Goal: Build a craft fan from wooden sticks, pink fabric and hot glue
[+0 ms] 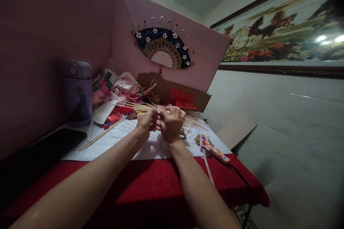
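Note:
My left hand (148, 121) and my right hand (172, 118) are together above the white paper, fingers curled and thumbs nearly meeting. A bundle of thin bamboo sticks (131, 106) fans out to the left from between them, and both hands are closed on it. Something small and pale shows at the fingertips, too little of it to name. More loose sticks (196, 123) lie just past my right hand. Partly hidden behind that wrist is a brassy ring-shaped thing (183, 133).
A flower-patterned glue gun (212, 148) with its cord lies at the right edge of the white paper (126, 139). On the left stand a purple bottle (77, 93) and a black phone-like slab (64, 141). Cloth and cords (126, 86) are heaped behind. A decorated fan (165, 46) hangs on the pink board.

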Action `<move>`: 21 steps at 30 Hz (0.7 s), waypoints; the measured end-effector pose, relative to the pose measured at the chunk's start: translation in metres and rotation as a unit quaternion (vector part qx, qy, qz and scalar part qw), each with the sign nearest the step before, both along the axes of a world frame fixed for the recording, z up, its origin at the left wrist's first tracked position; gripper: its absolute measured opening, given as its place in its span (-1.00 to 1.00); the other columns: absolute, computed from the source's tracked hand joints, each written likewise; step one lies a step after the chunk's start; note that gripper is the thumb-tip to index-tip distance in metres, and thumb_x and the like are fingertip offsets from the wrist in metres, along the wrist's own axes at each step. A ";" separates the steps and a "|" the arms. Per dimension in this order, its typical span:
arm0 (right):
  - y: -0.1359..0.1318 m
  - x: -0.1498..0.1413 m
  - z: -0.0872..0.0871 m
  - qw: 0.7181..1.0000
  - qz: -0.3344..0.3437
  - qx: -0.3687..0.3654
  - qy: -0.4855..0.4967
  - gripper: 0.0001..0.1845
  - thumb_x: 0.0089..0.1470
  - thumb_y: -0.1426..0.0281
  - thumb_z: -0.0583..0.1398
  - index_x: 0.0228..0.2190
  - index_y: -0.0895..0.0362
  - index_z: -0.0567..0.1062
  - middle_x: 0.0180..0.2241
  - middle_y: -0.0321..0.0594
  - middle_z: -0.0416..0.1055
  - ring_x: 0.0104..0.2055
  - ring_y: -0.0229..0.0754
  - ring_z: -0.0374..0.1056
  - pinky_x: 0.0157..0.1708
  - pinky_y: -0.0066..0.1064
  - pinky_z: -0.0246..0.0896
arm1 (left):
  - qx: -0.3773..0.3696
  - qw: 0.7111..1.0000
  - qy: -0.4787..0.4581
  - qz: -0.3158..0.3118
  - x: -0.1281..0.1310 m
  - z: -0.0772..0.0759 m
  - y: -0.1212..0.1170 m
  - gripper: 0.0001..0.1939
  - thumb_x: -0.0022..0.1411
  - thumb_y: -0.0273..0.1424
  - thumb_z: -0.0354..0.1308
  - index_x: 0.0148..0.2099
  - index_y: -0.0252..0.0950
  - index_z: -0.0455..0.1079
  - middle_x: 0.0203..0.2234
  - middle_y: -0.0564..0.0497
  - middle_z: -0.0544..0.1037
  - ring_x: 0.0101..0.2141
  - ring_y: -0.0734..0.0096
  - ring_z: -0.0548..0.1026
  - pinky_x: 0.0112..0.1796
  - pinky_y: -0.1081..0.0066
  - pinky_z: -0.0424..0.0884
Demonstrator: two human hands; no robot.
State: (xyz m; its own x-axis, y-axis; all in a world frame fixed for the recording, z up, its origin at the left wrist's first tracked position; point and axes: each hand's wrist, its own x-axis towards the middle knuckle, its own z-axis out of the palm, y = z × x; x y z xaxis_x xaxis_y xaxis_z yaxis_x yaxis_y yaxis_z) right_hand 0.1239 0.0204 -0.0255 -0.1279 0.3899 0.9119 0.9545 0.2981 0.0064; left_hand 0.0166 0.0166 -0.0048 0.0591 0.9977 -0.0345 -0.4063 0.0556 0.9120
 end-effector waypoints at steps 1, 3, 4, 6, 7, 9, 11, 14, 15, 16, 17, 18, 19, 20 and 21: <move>0.000 0.000 0.000 1.000 0.001 -0.002 0.001 -0.84 0.10 0.35 0.21 -0.24 -0.04 0.54 -0.20 -0.25 0.46 -0.11 -0.07 0.17 -0.08 -0.19 -0.13 | 0.001 1.000 0.000 0.001 0.000 0.000 0.000 -0.76 -0.03 -0.31 0.09 -0.61 -0.37 0.31 -0.84 0.02 0.37 -0.85 0.50 0.29 -0.78 0.56 0.06; 0.000 0.000 -0.001 1.000 0.003 -0.006 0.003 -0.85 0.10 0.35 0.21 -0.24 -0.04 0.54 -0.21 -0.26 0.46 -0.11 -0.08 0.17 -0.08 -0.19 -0.14 | 0.001 1.000 0.001 0.002 0.000 0.000 0.000 -0.76 -0.03 -0.31 0.09 -0.61 -0.36 0.31 -0.84 0.02 0.37 -0.85 0.50 0.29 -0.78 0.56 0.06; 0.000 0.000 -0.001 1.000 0.003 -0.008 0.004 -0.84 0.10 0.36 0.21 -0.24 -0.04 0.54 -0.21 -0.25 0.46 -0.11 -0.08 0.17 -0.08 -0.19 -0.14 | 0.001 1.000 0.001 0.002 0.001 0.000 0.000 -0.76 -0.03 -0.31 0.09 -0.62 -0.36 0.31 -0.85 0.02 0.37 -0.85 0.50 0.29 -0.78 0.56 0.06; 0.000 0.000 -0.001 1.000 0.002 -0.010 0.004 -0.83 0.10 0.36 0.20 -0.23 -0.04 0.54 -0.20 -0.25 0.46 -0.11 -0.08 0.17 -0.08 -0.19 -0.14 | 0.001 1.000 0.003 0.004 0.001 0.000 0.000 -0.75 -0.02 -0.31 0.08 -0.62 -0.36 0.31 -0.85 0.02 0.37 -0.85 0.50 0.28 -0.78 0.56 0.05; 0.000 0.000 -0.001 1.000 0.002 -0.011 0.005 -0.83 0.11 0.37 0.20 -0.23 -0.04 0.54 -0.21 -0.25 0.46 -0.11 -0.08 0.17 -0.08 -0.19 -0.14 | 0.001 1.000 0.003 0.005 0.001 0.000 -0.001 -0.75 -0.02 -0.31 0.08 -0.63 -0.36 0.31 -0.85 0.02 0.37 -0.85 0.51 0.28 -0.78 0.56 0.05; 0.000 0.000 -0.001 1.000 0.002 -0.013 0.005 -0.83 0.11 0.37 0.19 -0.23 -0.05 0.54 -0.20 -0.25 0.46 -0.11 -0.08 0.17 -0.08 -0.19 -0.14 | 0.002 1.000 0.003 0.007 0.001 0.001 -0.001 -0.75 -0.02 -0.31 0.08 -0.63 -0.36 0.31 -0.85 0.02 0.37 -0.85 0.50 0.28 -0.78 0.55 0.06; 0.000 0.000 -0.001 1.000 0.003 -0.012 0.006 -0.82 0.11 0.38 0.19 -0.23 -0.05 0.54 -0.21 -0.26 0.46 -0.10 -0.08 0.18 -0.08 -0.19 -0.14 | 0.003 1.000 0.004 0.009 0.000 0.001 -0.001 -0.76 -0.03 -0.32 0.07 -0.63 -0.36 0.31 -0.85 0.02 0.37 -0.85 0.50 0.28 -0.78 0.55 0.06; 0.000 0.000 -0.001 1.000 0.005 -0.011 0.006 -0.82 0.10 0.38 0.20 -0.22 -0.05 0.54 -0.21 -0.27 0.46 -0.10 -0.08 0.18 -0.07 -0.19 -0.13 | 0.004 1.000 0.004 0.010 0.000 0.001 -0.001 -0.76 -0.03 -0.32 0.07 -0.62 -0.36 0.31 -0.84 0.02 0.37 -0.85 0.50 0.28 -0.78 0.54 0.05; 0.000 0.000 -0.001 1.000 0.006 -0.012 0.005 -0.82 0.10 0.38 0.21 -0.22 -0.04 0.54 -0.21 -0.26 0.46 -0.10 -0.08 0.18 -0.07 -0.19 -0.13 | 0.005 1.000 0.004 0.009 0.000 0.001 -0.001 -0.76 -0.03 -0.32 0.08 -0.62 -0.36 0.31 -0.84 0.01 0.37 -0.85 0.50 0.28 -0.78 0.54 0.05; 0.000 0.000 -0.001 1.000 0.006 -0.012 0.004 -0.82 0.10 0.38 0.21 -0.22 -0.04 0.54 -0.21 -0.26 0.46 -0.10 -0.08 0.18 -0.07 -0.18 -0.13 | 0.005 1.000 0.004 0.009 0.000 0.001 -0.001 -0.77 -0.04 -0.32 0.08 -0.62 -0.36 0.31 -0.84 0.01 0.37 -0.85 0.50 0.28 -0.78 0.54 0.05; 0.000 0.000 -0.001 1.000 0.006 -0.013 0.003 -0.81 0.10 0.38 0.20 -0.22 -0.04 0.54 -0.22 -0.25 0.46 -0.10 -0.08 0.18 -0.07 -0.18 -0.13 | 0.005 1.000 0.004 0.008 0.000 0.001 -0.001 -0.77 -0.04 -0.32 0.08 -0.62 -0.36 0.31 -0.84 0.01 0.37 -0.84 0.49 0.28 -0.78 0.54 0.05; 0.000 0.000 -0.001 1.000 0.006 -0.013 0.003 -0.81 0.10 0.39 0.20 -0.22 -0.04 0.54 -0.22 -0.25 0.46 -0.10 -0.07 0.18 -0.07 -0.18 -0.13 | 0.005 1.000 0.004 0.008 0.000 0.001 -0.001 -0.77 -0.05 -0.32 0.09 -0.62 -0.36 0.30 -0.84 0.01 0.37 -0.84 0.49 0.28 -0.78 0.53 0.05; 0.000 0.000 -0.001 1.000 0.004 -0.014 0.003 -0.81 0.11 0.39 0.19 -0.21 -0.04 0.54 -0.22 -0.24 0.46 -0.11 -0.07 0.18 -0.07 -0.18 -0.13 | 0.005 1.000 0.005 0.007 0.000 0.001 -0.002 -0.78 -0.06 -0.31 0.09 -0.62 -0.35 0.30 -0.84 0.01 0.37 -0.84 0.49 0.28 -0.78 0.53 0.05; -0.001 0.000 -0.001 1.000 0.004 -0.014 0.003 -0.80 0.11 0.39 0.19 -0.21 -0.04 0.54 -0.22 -0.23 0.46 -0.11 -0.07 0.17 -0.07 -0.18 -0.13 | 0.004 1.000 0.005 0.007 0.000 0.001 -0.002 -0.78 -0.06 -0.31 0.09 -0.62 -0.35 0.30 -0.84 0.01 0.37 -0.84 0.49 0.27 -0.78 0.53 0.05; -0.001 0.000 -0.001 1.000 0.003 -0.014 0.003 -0.80 0.11 0.39 0.18 -0.21 -0.03 0.54 -0.22 -0.23 0.46 -0.10 -0.07 0.17 -0.07 -0.18 -0.13 | 0.004 1.000 0.006 0.007 0.000 0.001 -0.002 -0.78 -0.07 -0.31 0.09 -0.61 -0.35 0.30 -0.84 0.01 0.37 -0.84 0.49 0.27 -0.78 0.53 0.05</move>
